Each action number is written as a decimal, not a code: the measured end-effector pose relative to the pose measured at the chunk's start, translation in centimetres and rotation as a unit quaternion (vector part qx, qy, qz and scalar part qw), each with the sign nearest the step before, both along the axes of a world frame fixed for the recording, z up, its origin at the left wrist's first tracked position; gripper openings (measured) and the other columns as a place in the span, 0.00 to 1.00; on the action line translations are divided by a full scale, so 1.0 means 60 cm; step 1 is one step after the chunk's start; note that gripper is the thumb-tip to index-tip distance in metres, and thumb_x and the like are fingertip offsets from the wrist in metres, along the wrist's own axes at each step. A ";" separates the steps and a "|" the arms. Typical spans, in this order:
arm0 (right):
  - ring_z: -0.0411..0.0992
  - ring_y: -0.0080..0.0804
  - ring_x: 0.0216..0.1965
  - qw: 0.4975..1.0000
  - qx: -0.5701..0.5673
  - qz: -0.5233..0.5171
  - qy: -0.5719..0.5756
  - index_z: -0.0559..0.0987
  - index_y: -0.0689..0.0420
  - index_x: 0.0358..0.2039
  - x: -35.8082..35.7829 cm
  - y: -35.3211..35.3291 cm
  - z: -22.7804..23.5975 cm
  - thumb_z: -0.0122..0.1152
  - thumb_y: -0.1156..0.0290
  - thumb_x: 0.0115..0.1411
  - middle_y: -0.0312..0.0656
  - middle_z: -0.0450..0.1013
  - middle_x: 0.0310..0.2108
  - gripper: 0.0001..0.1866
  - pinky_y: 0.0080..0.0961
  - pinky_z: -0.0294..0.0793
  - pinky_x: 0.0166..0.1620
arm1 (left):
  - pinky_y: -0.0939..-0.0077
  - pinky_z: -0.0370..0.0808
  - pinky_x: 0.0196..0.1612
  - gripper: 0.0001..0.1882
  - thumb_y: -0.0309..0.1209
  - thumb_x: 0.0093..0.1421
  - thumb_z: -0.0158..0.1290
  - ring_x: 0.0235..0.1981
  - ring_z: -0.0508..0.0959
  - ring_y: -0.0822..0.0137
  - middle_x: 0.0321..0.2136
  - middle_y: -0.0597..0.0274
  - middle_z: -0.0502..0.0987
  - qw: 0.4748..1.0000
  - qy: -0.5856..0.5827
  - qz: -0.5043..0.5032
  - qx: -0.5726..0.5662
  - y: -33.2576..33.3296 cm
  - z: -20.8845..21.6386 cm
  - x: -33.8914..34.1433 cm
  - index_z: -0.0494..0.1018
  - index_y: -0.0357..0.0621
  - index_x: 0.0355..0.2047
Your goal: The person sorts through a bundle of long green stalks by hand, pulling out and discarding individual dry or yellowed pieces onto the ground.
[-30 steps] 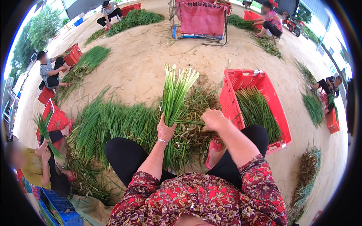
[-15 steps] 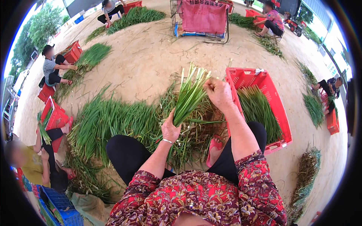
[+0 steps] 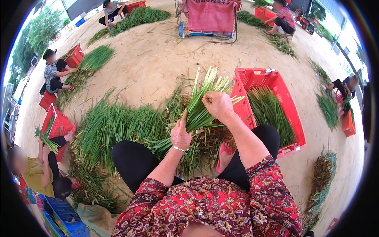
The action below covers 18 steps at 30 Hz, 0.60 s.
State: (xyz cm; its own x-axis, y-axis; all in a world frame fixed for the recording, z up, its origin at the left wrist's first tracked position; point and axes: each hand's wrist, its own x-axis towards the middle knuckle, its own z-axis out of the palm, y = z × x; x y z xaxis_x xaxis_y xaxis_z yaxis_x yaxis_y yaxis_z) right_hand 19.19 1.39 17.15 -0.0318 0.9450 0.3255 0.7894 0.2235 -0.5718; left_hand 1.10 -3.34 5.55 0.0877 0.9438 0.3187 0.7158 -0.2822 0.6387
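Note:
My left hand [image 3: 181, 134] is wrapped round the lower part of a bunch of garlic chives [image 3: 203, 103]. Their pale stalk ends fan out upward and to the right, and the green leaves trail down toward my lap. Over the bunch, my right hand [image 3: 219, 106] is closed, thumb and fingers pressed together against the stalks; what they pinch is hidden. Beneath and left of my hands lies a wide heap of green chives [image 3: 118, 126], with yellowed trimmings [image 3: 213, 144] below the bunch.
A red plastic crate [image 3: 281, 91] of lined-up chives [image 3: 270, 114] stands at my right knee. Another red crate [image 3: 59, 122] and a seated person [image 3: 37, 170] are at left. A withered pile [image 3: 319, 185] lies at right. Ahead stands a metal-framed cart [image 3: 209, 19] draped in pink cloth.
The bunch has tilted right, its stalk ends spreading wider. My right hand has moved left and down, from beside the stalk tips onto the bunch. My left hand has shifted slightly right.

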 end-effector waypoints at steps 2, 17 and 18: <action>0.76 0.39 0.23 0.997 -0.038 0.031 0.063 0.80 0.58 0.26 0.001 -0.006 0.006 0.64 0.67 0.54 0.42 0.76 0.20 0.08 0.32 0.74 0.29 | 0.59 0.75 0.43 0.48 0.20 0.43 0.60 0.42 0.77 0.47 0.47 0.49 0.74 1.000 -0.025 0.000 0.017 0.004 -0.004 -0.002 0.55 0.55 0.65; 0.71 0.18 0.19 0.998 -0.006 0.004 0.060 0.79 0.63 0.35 0.012 -0.024 0.021 0.64 0.67 0.59 0.35 0.75 0.19 0.11 0.18 0.71 0.24 | 0.60 0.75 0.44 0.48 0.19 0.42 0.59 0.44 0.77 0.45 0.51 0.48 0.73 0.998 -0.037 0.035 0.026 0.015 0.008 -0.008 0.54 0.51 0.65; 0.72 0.22 0.19 0.999 -0.016 -0.009 0.050 0.80 0.63 0.34 0.015 -0.015 0.014 0.65 0.66 0.57 0.38 0.75 0.19 0.12 0.21 0.72 0.25 | 0.60 0.75 0.44 0.48 0.19 0.42 0.59 0.43 0.77 0.45 0.50 0.48 0.73 0.998 -0.027 0.036 0.033 0.015 0.007 -0.006 0.55 0.51 0.65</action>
State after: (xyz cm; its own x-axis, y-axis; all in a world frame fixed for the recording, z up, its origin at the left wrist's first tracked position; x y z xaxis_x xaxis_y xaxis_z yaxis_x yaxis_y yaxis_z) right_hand 20.09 0.47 17.96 0.0173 0.9551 0.2959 0.7318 0.1896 -0.6546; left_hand 0.71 -2.46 5.97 0.0017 0.9238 0.3829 0.7000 -0.2745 0.6593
